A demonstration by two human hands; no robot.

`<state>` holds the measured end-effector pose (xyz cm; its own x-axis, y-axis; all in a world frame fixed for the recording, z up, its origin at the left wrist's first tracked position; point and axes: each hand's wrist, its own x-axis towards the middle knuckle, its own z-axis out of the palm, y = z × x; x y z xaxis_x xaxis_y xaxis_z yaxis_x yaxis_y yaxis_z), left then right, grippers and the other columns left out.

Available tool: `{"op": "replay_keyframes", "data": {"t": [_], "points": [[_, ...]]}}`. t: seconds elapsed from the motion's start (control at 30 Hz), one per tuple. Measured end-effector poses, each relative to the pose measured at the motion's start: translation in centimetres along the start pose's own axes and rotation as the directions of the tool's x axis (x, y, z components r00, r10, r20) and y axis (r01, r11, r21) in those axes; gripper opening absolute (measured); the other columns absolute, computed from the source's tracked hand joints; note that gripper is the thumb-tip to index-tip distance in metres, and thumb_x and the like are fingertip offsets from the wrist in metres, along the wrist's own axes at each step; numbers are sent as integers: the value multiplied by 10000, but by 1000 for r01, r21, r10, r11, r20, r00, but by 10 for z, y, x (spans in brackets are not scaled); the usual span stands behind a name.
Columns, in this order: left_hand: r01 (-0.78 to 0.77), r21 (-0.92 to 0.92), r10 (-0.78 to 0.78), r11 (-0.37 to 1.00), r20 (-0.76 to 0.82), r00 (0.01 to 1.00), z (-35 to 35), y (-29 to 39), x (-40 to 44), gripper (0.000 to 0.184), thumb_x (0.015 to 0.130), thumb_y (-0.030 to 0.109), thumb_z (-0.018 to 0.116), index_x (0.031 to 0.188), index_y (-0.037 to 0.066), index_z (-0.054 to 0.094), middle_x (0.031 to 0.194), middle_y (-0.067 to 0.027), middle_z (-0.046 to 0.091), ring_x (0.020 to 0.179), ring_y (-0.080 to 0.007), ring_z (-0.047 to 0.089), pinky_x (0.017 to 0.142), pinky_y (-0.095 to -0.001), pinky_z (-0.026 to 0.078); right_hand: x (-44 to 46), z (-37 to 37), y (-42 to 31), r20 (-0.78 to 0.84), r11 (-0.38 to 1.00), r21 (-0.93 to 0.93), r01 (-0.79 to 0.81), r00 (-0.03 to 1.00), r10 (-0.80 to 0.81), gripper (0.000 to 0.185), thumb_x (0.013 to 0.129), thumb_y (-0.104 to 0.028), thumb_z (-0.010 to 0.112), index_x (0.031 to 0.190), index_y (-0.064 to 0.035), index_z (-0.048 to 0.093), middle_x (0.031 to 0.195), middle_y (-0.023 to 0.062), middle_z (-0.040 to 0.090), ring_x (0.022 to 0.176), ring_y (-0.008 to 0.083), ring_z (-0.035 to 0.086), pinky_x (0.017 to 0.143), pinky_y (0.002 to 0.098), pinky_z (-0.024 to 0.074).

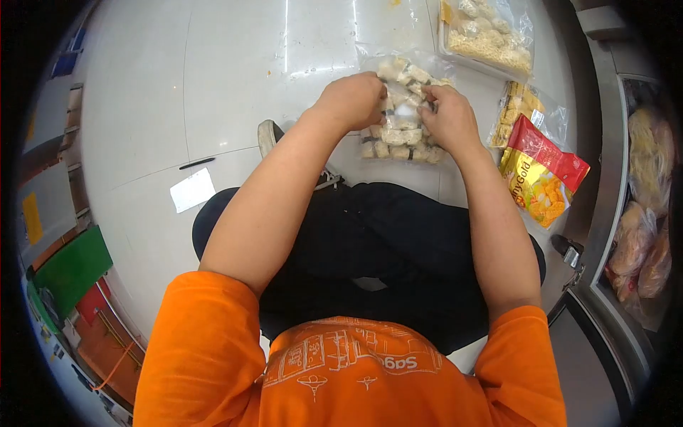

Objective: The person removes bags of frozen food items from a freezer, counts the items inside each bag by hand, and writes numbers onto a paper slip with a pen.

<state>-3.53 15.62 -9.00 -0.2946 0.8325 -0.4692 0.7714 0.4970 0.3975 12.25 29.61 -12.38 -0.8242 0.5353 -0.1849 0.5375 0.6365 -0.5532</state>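
Observation:
A clear plastic bag [402,135] of pale, chunky food pieces, some with dark bands, lies on the floor in front of me. My left hand [354,101] has its fingers curled on the bag's left side. On the opposite side, my right hand [451,118] pinches the plastic between thumb and fingers. Some of the fingertips are hidden behind the knuckles. The pieces sit in rows at the near end and look looser at the far end. What the pieces are exactly, I cannot tell.
To the right lie a red-and-yellow food packet [544,171], a clear bag of yellowish pieces [514,117] and a plastic tub [491,64] of pale food. A metal-framed freezer [605,206] holds bagged food. A white paper [192,190] and black pen [197,163] lie left.

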Motion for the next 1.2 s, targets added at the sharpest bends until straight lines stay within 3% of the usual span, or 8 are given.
{"op": "replay_keyframes", "data": {"t": [0.17,0.27,0.37,0.43,0.57,0.67,0.87,1.2], "points": [[14,7,-15,1000,274,961,-17,12,-7,490,773,297,847,1180,54,726,1221,-177,683,1130,-345,651,965,-448,518,-1,-1,-1,142,996,-47,70,988,-62,351,839,-121,717,1181,-40,711,1159,177,649,1121,374,619,961,457,507],[12,-2,-10,1000,297,955,-12,9,-5,533,775,332,847,1222,74,714,1201,-199,693,1223,-339,604,998,-434,510,-3,2,1,-18,988,50,146,989,-145,335,835,-99,719,1162,-25,711,1162,186,650,1112,378,620,964,457,504],[-139,101,117,985,198,973,2,2,-4,546,783,343,840,1251,94,707,1290,-190,658,1322,-344,535,1059,-428,481,1,8,10,-124,986,-35,160,979,-163,328,812,-81,750,1126,1,703,1074,186,669,1015,362,652,905,423,515],[-175,276,188,945,-23,982,25,-4,-15,525,783,349,840,1226,94,719,1395,-174,589,1351,-368,505,1091,-440,458,1,10,12,-32,987,51,152,988,-151,354,801,-100,770,1134,-2,702,1066,181,672,1006,349,653,906,417,515],[-89,345,109,934,-38,993,21,1,-11,554,785,396,836,1243,114,705,1546,-130,451,1365,-395,491,1136,-464,416,0,-12,-4,274,991,127,40,959,-74,448,735,-149,835,1133,-18,677,1151,209,647,1113,395,611,957,444,499],[-20,316,6,948,44,999,1,11,-4,651,757,464,846,1269,106,662,1518,-125,465,1370,-380,491,1103,-455,454,-9,-13,-6,361,987,-26,159,922,-140,511,653,-174,901,1078,-25,658,1123,191,638,1092,390,615,935,439,507],[364,17,-363,931,-20,931,-3,18,-8,1048,587,564,936,1318,-39,489,1363,-252,536,1259,-363,595,1003,-426,532,-3,0,10,299,991,132,17,953,-56,510,638,-167,917,1051,-31,652,1077,178,635,1055,360,627,912,411,518],[342,-235,-347,910,21,938,31,-4,11,1212,588,475,973,1409,-48,251,1212,-277,663,1161,-372,666,954,-403,551,-2,5,5,181,996,88,12,983,-27,305,761,-211,837,985,-54,703,1043,181,670,1010,337,660,866,425,526]]}}
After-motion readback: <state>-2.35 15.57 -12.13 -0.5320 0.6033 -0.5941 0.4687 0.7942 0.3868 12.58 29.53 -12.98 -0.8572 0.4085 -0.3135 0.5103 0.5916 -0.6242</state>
